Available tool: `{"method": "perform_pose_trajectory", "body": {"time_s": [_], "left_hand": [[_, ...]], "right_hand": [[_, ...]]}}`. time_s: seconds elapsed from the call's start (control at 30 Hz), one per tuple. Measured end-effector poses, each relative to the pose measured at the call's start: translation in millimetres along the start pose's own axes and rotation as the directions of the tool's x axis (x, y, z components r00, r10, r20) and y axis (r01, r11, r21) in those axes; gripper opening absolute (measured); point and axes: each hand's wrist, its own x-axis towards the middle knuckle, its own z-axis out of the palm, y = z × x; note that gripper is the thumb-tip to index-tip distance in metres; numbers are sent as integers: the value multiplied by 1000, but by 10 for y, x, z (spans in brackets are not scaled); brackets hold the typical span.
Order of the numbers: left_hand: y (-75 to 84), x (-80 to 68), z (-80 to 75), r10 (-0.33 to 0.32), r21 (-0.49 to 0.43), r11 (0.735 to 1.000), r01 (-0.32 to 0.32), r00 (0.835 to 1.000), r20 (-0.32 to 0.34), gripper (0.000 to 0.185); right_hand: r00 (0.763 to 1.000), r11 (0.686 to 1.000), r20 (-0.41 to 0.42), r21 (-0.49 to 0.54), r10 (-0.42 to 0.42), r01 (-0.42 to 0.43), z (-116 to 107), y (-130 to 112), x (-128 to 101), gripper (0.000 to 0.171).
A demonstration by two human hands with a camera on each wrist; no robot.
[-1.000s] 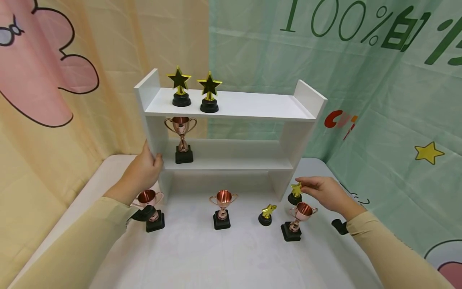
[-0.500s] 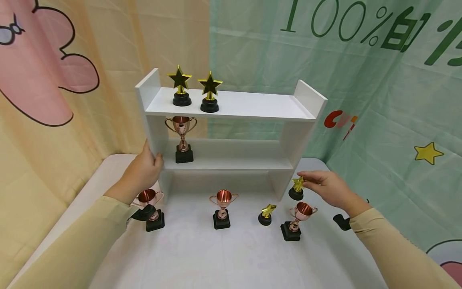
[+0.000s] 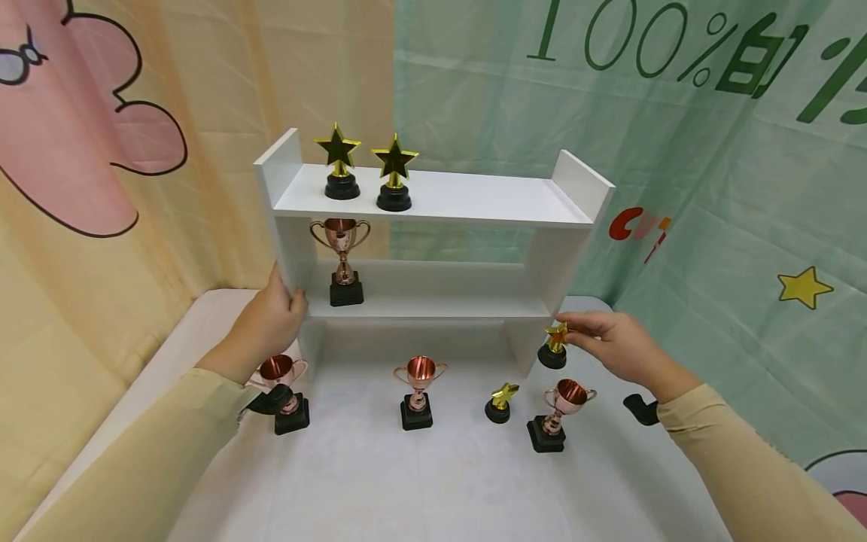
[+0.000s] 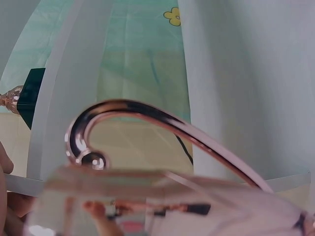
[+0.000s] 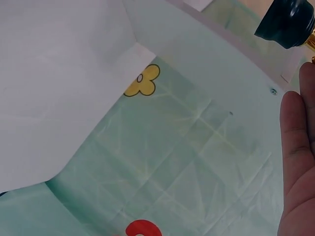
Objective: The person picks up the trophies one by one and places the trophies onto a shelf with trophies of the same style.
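Observation:
My right hand [image 3: 609, 348] pinches a small gold star trophy [image 3: 555, 345] by its star and holds it in the air beside the white shelf's [image 3: 433, 199] lower right corner. Its black base [image 5: 289, 22] shows at the top right of the right wrist view. My left hand [image 3: 267, 324] grips the shelf's left side panel. Two gold star trophies [image 3: 366, 172] stand on the top shelf. A copper cup trophy [image 3: 342, 260] stands on the middle shelf.
On the white table [image 3: 433, 482] stand three copper cup trophies [image 3: 420, 391] [image 3: 287, 391] [image 3: 558, 414] and another small star trophy [image 3: 501, 403]. A copper cup handle [image 4: 147, 132] fills the left wrist view. Printed cloth hangs behind and on both sides.
My right hand has lifted the small star trophy off the table, up and slightly left toward the shelf's right side. The left hand has stayed on the shelf.

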Motion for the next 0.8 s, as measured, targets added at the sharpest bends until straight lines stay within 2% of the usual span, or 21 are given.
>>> {"method": "perform_pose_trajectory", "body": {"time_s": [0.43, 0.8], "left_hand": [[19, -13, 0, -22, 7, 1000, 22, 1000, 13, 72], [-20, 10, 12, -20, 12, 1000, 20, 1000, 14, 71]], "right_hand": [[998, 998, -31, -51, -49, 48, -62, -190, 63, 36], [975, 978, -103, -85, -199, 191, -110, -398, 157, 35]]}}
